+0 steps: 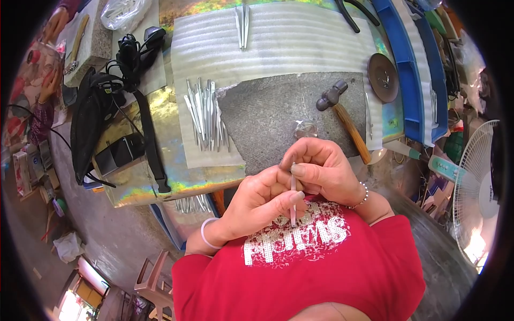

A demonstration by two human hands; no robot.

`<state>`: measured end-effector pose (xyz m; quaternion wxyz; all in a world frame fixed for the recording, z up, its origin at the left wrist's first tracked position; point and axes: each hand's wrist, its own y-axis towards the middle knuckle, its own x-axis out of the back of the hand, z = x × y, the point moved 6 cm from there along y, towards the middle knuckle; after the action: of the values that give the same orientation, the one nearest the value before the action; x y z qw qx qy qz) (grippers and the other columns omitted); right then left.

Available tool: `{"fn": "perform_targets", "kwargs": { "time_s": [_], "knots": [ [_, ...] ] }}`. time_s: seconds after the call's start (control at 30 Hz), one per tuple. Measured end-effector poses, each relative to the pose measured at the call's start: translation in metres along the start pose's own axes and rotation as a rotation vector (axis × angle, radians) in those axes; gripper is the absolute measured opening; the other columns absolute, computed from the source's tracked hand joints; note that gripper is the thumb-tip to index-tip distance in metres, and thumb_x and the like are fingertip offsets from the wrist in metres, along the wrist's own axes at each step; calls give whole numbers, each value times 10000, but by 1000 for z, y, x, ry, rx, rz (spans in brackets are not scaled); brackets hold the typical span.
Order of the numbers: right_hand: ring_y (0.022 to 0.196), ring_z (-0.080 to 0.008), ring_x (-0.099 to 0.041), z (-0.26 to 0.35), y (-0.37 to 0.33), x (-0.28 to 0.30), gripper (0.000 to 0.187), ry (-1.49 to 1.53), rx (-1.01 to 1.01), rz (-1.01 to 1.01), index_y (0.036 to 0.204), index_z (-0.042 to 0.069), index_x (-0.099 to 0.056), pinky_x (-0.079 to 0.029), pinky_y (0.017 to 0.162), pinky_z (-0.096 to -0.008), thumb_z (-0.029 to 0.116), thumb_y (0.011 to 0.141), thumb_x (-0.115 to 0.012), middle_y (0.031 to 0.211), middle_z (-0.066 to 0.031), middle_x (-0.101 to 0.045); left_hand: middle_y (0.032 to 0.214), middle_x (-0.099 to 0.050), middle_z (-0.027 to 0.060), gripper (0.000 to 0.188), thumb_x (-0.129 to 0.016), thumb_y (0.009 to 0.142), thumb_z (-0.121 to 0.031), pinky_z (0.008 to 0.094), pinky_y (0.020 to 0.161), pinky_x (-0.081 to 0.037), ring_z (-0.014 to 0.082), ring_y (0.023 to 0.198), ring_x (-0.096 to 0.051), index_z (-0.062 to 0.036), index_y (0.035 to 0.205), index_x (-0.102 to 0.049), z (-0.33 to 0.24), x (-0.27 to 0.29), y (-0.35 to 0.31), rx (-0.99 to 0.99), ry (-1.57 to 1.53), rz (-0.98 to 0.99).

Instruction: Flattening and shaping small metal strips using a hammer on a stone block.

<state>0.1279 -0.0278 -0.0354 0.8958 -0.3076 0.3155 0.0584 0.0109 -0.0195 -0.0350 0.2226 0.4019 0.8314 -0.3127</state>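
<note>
My left hand [267, 199] and my right hand [325, 167] meet in front of my chest, at the near edge of the work table. Between them is a slim pair of metal tweezers [293, 200], standing nearly upright in the view. The left thumb and fingers grip its lower part; the right thumb and forefinger pinch its upper end. Just beyond my hands lies a grey stone slab [284, 107], with a small clear round object [305, 128] on it. A ball-peen hammer [347, 119] with a wooden handle rests across the slab's right side. Left of the slab is a pile of tweezers [206, 115].
A few more tweezers [242, 27] lie on white foam sheet [203, 48] farther off. At right are a brown round dish [383, 78], a blue crate [409, 69] and a fan [479, 192]. A black bag [93, 117] and strap sit left. Another person's hand [51, 83] shows far left.
</note>
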Motion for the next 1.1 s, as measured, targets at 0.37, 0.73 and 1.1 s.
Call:
{"fn": "perform_targets", "kwargs": {
  "time_s": [0.37,0.73,1.1],
  "knots": [
    [532,-21,-452,1,4,5,141,20,71,-21,985,8,-573,-301,436,-161,92,876,-603,743,-24,-592,797,-664,108,237,-503,935,-73,245,652,-496,118,725,-631,30,1136,-432,-3,0,-4,-62,74,-2],
    [611,-3,-476,2,2,-7,225,-13,127,1,1093,30,-526,-354,488,-154,13,875,-583,861,1,-592,784,-640,108,521,-471,931,-33,237,659,-475,124,732,-613,-9,1395,-237,-11,1,-14,-39,0,69],
    [570,-9,-441,5,-4,-6,236,-14,129,-24,1076,28,-520,-327,467,-163,19,855,-603,794,14,-551,783,-653,164,570,-472,902,6,261,644,-517,209,743,-665,-16,1418,-232,-6,-1,-8,-17,9,128]
  ]
}}
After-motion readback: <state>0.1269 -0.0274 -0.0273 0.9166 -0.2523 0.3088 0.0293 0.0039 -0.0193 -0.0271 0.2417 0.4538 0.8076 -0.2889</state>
